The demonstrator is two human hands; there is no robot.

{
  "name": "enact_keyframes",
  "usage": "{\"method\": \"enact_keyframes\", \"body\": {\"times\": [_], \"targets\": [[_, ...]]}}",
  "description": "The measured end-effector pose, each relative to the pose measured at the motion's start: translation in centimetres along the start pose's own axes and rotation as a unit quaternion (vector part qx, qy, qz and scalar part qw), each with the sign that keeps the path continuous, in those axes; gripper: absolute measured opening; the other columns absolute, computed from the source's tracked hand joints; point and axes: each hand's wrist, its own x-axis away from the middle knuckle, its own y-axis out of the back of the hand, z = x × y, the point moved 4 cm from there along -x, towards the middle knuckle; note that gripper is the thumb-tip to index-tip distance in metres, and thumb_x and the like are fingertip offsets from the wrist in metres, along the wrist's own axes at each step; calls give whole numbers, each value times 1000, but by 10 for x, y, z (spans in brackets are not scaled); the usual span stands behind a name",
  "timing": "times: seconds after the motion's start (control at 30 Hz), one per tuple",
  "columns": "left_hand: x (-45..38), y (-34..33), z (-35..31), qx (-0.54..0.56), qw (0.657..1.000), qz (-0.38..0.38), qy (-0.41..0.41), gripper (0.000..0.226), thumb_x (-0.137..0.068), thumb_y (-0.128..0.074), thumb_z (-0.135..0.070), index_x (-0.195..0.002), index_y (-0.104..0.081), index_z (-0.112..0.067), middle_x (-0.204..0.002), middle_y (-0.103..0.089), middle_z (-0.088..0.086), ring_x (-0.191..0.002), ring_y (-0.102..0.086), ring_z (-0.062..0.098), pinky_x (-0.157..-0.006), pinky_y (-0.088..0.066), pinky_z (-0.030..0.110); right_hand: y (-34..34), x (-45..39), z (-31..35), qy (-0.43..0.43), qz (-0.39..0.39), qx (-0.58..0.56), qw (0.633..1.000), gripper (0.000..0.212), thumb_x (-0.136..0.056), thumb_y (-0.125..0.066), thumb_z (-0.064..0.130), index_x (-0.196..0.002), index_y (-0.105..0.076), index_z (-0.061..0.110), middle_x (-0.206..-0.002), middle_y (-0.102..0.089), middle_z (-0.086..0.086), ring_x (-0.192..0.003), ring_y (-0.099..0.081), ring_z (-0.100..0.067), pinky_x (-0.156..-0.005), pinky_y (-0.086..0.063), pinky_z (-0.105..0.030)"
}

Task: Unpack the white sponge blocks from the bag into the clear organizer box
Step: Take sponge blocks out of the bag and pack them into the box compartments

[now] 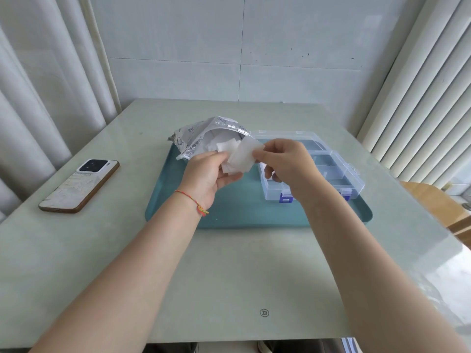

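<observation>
A crumpled silver-and-white bag (pixel 193 135) lies open on the far left of a teal tray (pixel 237 207), with white sponge blocks showing in its mouth. My left hand (pixel 204 174) holds a small bunch of white sponge blocks (pixel 228 146) just in front of the bag. My right hand (pixel 288 161) pinches one white sponge block (pixel 242 159) at its right edge, next to the left hand. The clear organizer box (pixel 328 169) with blue latches stands on the right of the tray, partly hidden behind my right hand. Its lid looks down.
A phone (pixel 79 186) in a pale case lies face down on the table (pixel 229 276) to the left of the tray. Curtains hang on the left, blinds on the right. A wooden chair (pixel 441 205) shows at the right table edge.
</observation>
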Motion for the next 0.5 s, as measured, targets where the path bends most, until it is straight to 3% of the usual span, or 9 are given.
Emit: {"method": "enact_keyframes", "body": {"times": [0.07,0.13,0.2,0.33,0.43,0.5], "targets": [[0,3,-1,-43,999,-1,15,21,-97,-44,-2,-98,-65,2,-104,-69,28,-83,-71,38,-59,-60,32,6,0,4,22,9,1,1000,10,-88,-67,17,-79,-67,14,-75,-66,-8,-55,-46,-19,-53,-35,-26],[5,-1,0,-86,995,30,37,25,-97,-42,-6,-103,-66,1,-103,-70,26,-80,-72,36,-59,-60,33,8,0,5,45,30,45,998,9,-89,-68,21,-82,-68,16,-58,-59,12,-48,-44,-7,-50,-34,-16],[9,-5,0,-103,991,64,56,27,-98,-43,-16,-102,-67,-5,-97,-71,19,-77,-71,31,-60,-60,34,6,-1,5,74,44,119,989,9,-88,-72,24,-82,-69,18,-49,-52,20,-42,-43,3,-45,-30,-7],[12,-10,-1,-123,986,93,63,25,-97,-52,-28,-96,-69,-10,-87,-71,12,-71,-68,23,-57,-59,33,1,-7,1,120,34,236,964,11,-85,-73,29,-81,-65,23,-83,-63,11,-62,-49,4,-57,-35,-15],[12,-10,-1,-145,985,82,35,10,-93,-60,-13,-89,-67,-7,-90,-67,17,-73,-67,28,-53,-57,30,2,-8,-1,138,9,262,955,14,-85,-72,33,-87,-61,24,-99,-60,2,-77,-48,-2,-63,-33,-10],[10,-7,0,-142,987,68,28,7,-92,-58,-6,-96,-64,-4,-92,-69,19,-72,-70,31,-51,-56,29,0,-4,0,162,26,238,957,30,-82,-75,38,-101,-58,22,-106,-57,3,-89,-49,-6,-72,-35,-8]]}}
